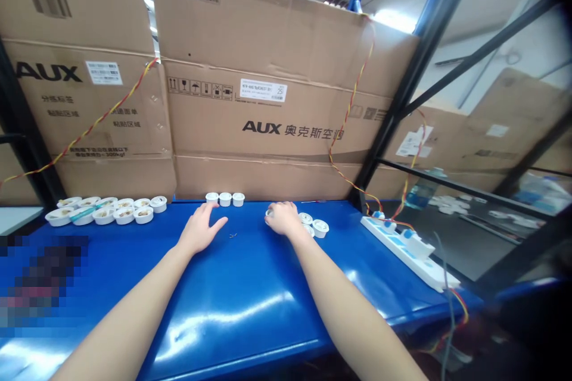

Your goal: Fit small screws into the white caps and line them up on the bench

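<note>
My left hand lies flat on the blue table, fingers spread, holding nothing, just in front of a row of three small white cups by the cardboard wall. My right hand rests knuckles-up with its fingers curled over a small white cup at its left edge. More white cups sit right beside that hand. A tiny dark part lies on the table between my hands.
Several white cups with brownish contents stand at the far left. Large AUX cardboard boxes wall off the back. A white power strip with red-yellow wires lies at the right, by a blue and black rack frame.
</note>
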`<state>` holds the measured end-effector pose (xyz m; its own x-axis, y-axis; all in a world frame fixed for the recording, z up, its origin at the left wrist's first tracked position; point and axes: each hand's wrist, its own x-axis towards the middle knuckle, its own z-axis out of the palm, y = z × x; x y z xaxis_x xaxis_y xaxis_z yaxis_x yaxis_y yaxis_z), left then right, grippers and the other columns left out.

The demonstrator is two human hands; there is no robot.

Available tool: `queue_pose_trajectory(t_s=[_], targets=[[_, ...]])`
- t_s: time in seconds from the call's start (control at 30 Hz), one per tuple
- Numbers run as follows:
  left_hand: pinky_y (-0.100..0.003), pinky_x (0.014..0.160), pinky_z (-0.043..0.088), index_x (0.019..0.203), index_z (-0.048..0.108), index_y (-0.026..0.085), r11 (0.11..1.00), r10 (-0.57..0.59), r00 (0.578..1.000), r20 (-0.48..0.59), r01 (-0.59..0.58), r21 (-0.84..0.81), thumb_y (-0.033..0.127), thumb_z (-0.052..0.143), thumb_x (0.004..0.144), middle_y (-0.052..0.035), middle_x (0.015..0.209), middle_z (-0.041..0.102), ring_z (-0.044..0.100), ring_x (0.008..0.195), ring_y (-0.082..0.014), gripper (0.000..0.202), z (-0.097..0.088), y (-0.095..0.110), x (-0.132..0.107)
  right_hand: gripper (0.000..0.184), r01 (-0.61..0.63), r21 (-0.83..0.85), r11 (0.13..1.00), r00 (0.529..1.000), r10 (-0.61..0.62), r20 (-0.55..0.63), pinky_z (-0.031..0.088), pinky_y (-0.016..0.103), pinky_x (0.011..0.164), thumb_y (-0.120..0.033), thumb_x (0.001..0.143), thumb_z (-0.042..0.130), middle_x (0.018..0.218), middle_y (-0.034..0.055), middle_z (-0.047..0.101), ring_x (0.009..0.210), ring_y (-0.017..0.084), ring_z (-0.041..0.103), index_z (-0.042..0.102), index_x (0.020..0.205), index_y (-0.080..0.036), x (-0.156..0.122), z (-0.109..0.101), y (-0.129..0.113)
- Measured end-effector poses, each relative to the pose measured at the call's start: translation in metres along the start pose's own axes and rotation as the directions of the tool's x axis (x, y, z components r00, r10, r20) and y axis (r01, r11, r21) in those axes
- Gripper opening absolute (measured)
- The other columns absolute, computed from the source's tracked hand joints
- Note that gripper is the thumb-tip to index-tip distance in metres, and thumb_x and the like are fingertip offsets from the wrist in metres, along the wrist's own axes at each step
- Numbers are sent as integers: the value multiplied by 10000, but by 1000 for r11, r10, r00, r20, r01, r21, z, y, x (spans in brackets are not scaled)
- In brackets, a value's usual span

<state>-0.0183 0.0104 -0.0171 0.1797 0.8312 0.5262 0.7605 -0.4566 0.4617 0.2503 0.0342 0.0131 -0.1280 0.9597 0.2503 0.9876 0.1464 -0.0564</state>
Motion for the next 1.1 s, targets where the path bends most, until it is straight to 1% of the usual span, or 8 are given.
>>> queue_pose_trajectory(t_s=[0.17, 0.33, 0.47, 0.73, 0.83, 0.9, 0.97, 1.1], targets=[[-429, 940, 431, 1157, 525, 205, 1000, -14, 999, 50, 14, 4, 459, 459, 890, -111, 1215, 564, 524, 1146, -282, 374, 7, -6, 1, 402, -74, 9, 997, 997, 74, -26, 309, 449, 953, -193, 783, 528, 1155, 172, 616, 1083, 325, 529, 600, 1175, -146, -1, 1, 3], [-457, 958, 405, 1184, 510, 243, 997, -71, 986, 148, 64, 53, 454, 417, 904, -89, 1276, 540, 478, 1198, -290, 362, 8, -3, 1, 597, 222, 148, 964, 974, -212, -75, 300, 402, 1023, -266, 807, 556, 1406, 134, 418, 1248, 289, 401, 406, 1379, -190, 14, 12, -35], [-469, 975, 388, 1198, 503, 247, 996, -88, 983, 164, 81, 49, 467, 401, 908, -84, 1289, 538, 473, 1199, -290, 378, 7, -3, 1, 718, 248, 246, 937, 963, -266, 42, 328, 396, 1030, -268, 785, 609, 1531, 105, 211, 1317, 299, 331, 311, 1437, -227, 44, 21, -60], [-464, 956, 414, 1193, 518, 238, 998, -54, 988, 147, 50, 34, 437, 442, 892, -88, 1278, 546, 482, 1188, -296, 369, 9, -6, 0, 619, 234, 304, 923, 957, -274, 94, 340, 405, 1047, -258, 778, 634, 1392, 142, 454, 1258, 298, 428, 441, 1359, -163, 43, 17, -49], [-478, 971, 407, 1260, 486, 263, 999, -23, 988, 155, 17, 39, 363, 466, 881, -80, 1346, 494, 454, 1225, -300, 392, 8, -6, 0, 667, 334, 561, 758, 911, -413, 15, 397, 346, 1016, -278, 784, 646, 1401, 79, 466, 1231, 230, 481, 388, 1397, -229, 21, 17, -40], [-481, 993, 394, 1304, 463, 288, 999, 10, 985, 170, -16, 37, 303, 477, 869, -70, 1416, 427, 416, 1269, -301, 436, 8, -6, 0, 608, 329, 687, 647, 927, -361, -105, 448, 338, 955, -261, 823, 599, 1391, 67, 479, 1187, 205, 523, 392, 1394, -246, 7, 21, -36], [-491, 1004, 386, 1289, 489, 312, 998, 31, 980, 194, -40, 43, 266, 473, 861, -54, 1453, 387, 384, 1301, -302, 431, 9, -8, -1, 424, 314, 674, 669, 945, -290, -152, 467, 341, 909, -238, 826, 589, 1248, 77, 598, 1070, 204, 590, 563, 1248, -216, -4, 25, -34], [-492, 985, 411, 1173, 579, 312, 998, 24, 978, 209, -37, 60, 239, 479, 840, -40, 1408, 441, 413, 1280, -300, 355, 10, -9, -1, 178, 434, 561, 705, 888, -440, -134, 452, 327, 877, -234, 791, 649, 975, 39, 708, 917, 194, 629, 713, 956, -220, -13, 27, -38]])
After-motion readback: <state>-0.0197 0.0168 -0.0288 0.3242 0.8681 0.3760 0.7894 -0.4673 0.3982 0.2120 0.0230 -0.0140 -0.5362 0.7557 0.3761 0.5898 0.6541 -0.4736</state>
